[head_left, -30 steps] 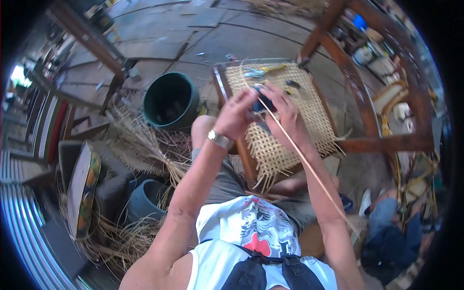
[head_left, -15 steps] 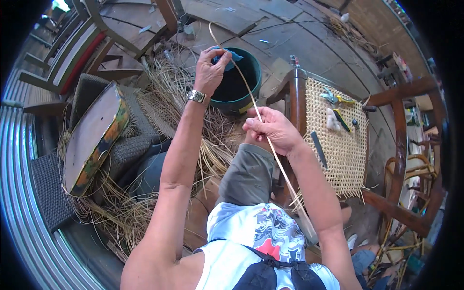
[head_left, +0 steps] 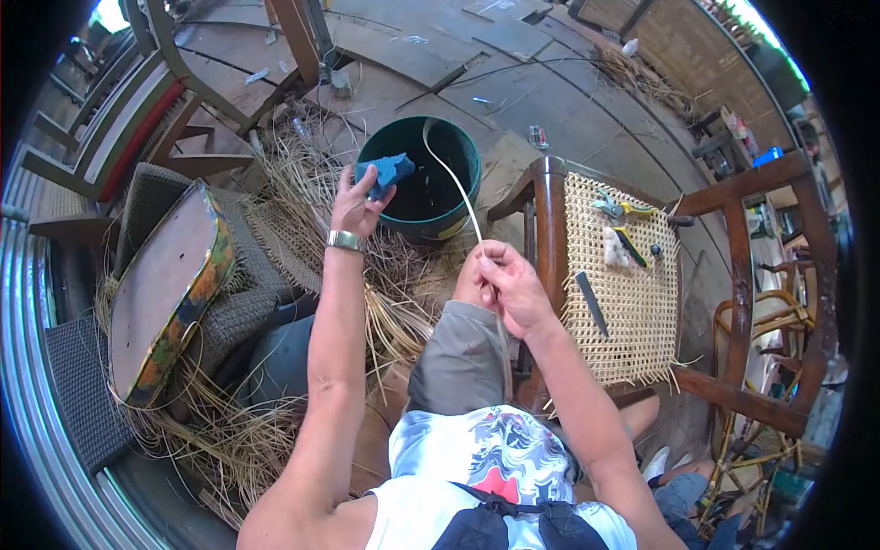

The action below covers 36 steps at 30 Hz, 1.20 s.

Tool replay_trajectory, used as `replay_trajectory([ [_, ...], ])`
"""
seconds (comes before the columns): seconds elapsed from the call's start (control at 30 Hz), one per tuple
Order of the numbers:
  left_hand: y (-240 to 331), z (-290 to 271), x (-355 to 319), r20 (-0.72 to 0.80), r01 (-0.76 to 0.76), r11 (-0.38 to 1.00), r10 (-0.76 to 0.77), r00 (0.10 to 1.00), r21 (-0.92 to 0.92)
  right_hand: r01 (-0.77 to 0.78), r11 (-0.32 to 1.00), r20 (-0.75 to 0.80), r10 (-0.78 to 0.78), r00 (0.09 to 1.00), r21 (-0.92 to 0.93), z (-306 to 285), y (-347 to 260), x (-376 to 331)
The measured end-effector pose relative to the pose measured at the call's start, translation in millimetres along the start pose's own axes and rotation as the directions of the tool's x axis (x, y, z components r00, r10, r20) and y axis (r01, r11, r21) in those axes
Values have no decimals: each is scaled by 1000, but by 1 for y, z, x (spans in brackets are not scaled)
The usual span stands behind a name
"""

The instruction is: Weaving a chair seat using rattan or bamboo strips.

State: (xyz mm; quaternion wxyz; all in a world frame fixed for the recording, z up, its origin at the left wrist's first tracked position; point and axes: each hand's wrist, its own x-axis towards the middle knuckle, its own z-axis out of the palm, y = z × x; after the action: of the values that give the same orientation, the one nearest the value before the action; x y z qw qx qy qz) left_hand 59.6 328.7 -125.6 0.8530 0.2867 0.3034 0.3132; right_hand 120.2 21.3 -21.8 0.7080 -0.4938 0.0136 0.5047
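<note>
My left hand [head_left: 359,203], with a watch on its wrist, is closed around a ragged blue sponge [head_left: 390,170] at the left rim of a dark green bucket [head_left: 470,151]. Pinched in my right hand [head_left: 510,282], above my knee, is a long pale cane strip [head_left: 461,191]. The strip's far end curves up over the bucket's opening, apart from the left hand. Beside my right arm stands a wooden chair with a woven cane seat [head_left: 632,316]. On that seat lie pliers with yellow handles [head_left: 623,207], a dark flat blade [head_left: 592,304] and a yellow-and-black tool [head_left: 631,247].
Loose cane strands [head_left: 316,165] heap up left of the bucket and below it. A flower-edged padded board [head_left: 170,275] leans on grey woven material at the left. Another wooden chair [head_left: 137,110] lies at the upper left. A wooden chair frame [head_left: 738,284] borders the cane seat.
My left hand has moved down and left with the sponge, off the cane strip it was holding. My right hand has shifted slightly down and left, still gripping the strip.
</note>
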Motion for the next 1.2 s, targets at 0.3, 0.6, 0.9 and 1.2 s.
replay_trajectory([
  [0.3,-42,6,-60,470,350,874,-166,867,-337,522,280,141,-766,628,-805,50,0,123],
  [0.6,-33,13,-28,192,432,892,-405,894,-133,370,-167,405,-414,815,-914,66,37,110],
  [0.9,23,22,43,-141,347,861,-422,896,-372,374,94,315,-375,872,-923,-56,-11,-123],
  [1.2,24,18,100,-150,354,839,-446,882,-413,-828,74,-577,-752,320,-556,-331,17,-553],
])
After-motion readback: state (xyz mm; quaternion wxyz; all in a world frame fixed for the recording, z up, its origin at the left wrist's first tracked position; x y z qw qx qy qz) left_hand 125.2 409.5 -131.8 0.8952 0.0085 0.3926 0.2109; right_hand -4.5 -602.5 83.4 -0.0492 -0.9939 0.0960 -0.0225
